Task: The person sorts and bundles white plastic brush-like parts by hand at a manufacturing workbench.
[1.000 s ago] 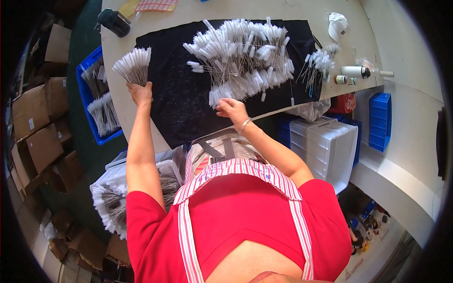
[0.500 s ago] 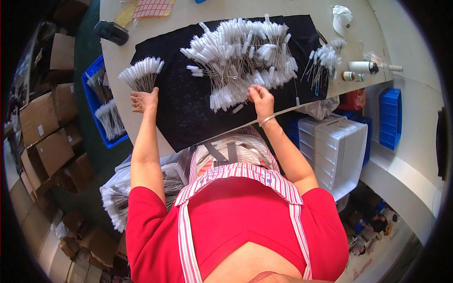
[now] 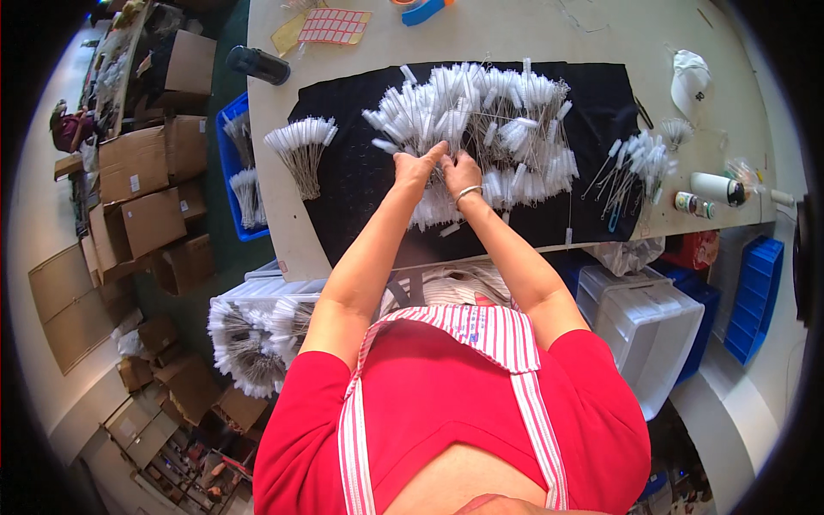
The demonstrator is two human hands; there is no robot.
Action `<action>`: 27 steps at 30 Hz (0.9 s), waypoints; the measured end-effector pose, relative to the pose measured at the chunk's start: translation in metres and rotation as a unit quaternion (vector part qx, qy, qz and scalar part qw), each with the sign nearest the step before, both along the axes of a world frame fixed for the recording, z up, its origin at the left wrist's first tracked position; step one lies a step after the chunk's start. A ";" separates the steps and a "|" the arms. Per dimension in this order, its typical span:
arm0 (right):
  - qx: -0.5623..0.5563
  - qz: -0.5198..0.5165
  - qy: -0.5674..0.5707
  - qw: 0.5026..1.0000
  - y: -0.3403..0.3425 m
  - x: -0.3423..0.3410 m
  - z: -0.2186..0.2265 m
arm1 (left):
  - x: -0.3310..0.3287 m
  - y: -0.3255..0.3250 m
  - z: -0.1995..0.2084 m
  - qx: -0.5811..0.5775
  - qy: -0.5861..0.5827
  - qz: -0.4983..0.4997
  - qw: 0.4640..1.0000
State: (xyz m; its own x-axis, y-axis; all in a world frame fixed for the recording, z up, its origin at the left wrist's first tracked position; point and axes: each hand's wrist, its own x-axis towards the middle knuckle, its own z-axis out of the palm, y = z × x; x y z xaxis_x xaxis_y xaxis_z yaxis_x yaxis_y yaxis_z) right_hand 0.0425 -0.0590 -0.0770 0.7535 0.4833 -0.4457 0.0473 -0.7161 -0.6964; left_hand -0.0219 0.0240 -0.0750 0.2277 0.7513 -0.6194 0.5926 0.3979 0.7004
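A heap of tube brushes [image 3: 524, 137] with white bristles and thin wire stems covers the middle of a black cloth [image 3: 352, 215]. Both hands are together at the heap's near left part. My left hand [image 3: 417, 170] has its fingers closed round wire stems, partly hidden among the brushes. Close beside it, my right hand [image 3: 462, 175], with a bracelet on the wrist, is curled on stems too. How many brushes each holds is not visible. A fanned bundle of brushes [image 3: 302, 150] lies apart on the cloth's left edge.
A smaller brush group [image 3: 635, 167] lies right, near a white cap [image 3: 690, 84], a white bottle [image 3: 717, 188] and a can [image 3: 693, 204]. A dark bottle [image 3: 257, 64] stands far left. Brush-filled bins, a blue one [image 3: 230, 167] and a pale one [image 3: 283, 292], flank the table's left side.
My left hand has left the bundle at the left and moved right to the heap, meeting my right hand. The bundle stays lying on the cloth's edge. The whole view has shifted.
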 end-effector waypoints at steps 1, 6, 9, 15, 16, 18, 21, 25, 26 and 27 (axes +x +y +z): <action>0.039 0.005 -0.046 0.998 -0.003 -0.001 -0.004 | 0.013 -0.006 0.005 0.014 0.040 0.001 0.999; 0.063 0.151 -0.038 0.986 -0.006 -0.021 0.000 | 0.025 -0.007 -0.001 0.005 0.077 -0.025 0.997; 0.114 0.189 -0.143 0.965 -0.008 -0.031 0.015 | 0.003 0.012 -0.035 0.027 0.074 0.062 0.995; 0.221 0.116 -0.072 0.966 -0.012 0.010 0.036 | -0.017 0.022 -0.004 -0.068 -0.021 0.066 0.995; 0.225 0.101 -0.077 0.966 -0.009 0.020 0.032 | -0.016 0.022 0.007 -0.085 -0.046 0.084 0.992; 0.250 0.122 -0.081 0.957 -0.001 0.027 0.021 | -0.017 0.025 0.024 -0.139 -0.056 0.074 0.986; 0.081 0.240 -0.057 0.966 0.012 0.027 0.014 | -0.020 0.028 0.029 -0.193 -0.104 0.070 0.973; 0.075 0.306 -0.009 0.949 0.017 0.010 0.006 | -0.010 0.018 0.026 -0.157 -0.133 0.097 0.974; 0.076 0.307 -0.008 0.949 0.016 0.009 0.003 | -0.010 0.018 0.025 -0.156 -0.132 0.098 0.974; 0.102 0.317 -0.022 0.943 0.011 0.008 0.003 | -0.005 0.017 0.030 -0.167 -0.113 0.101 0.974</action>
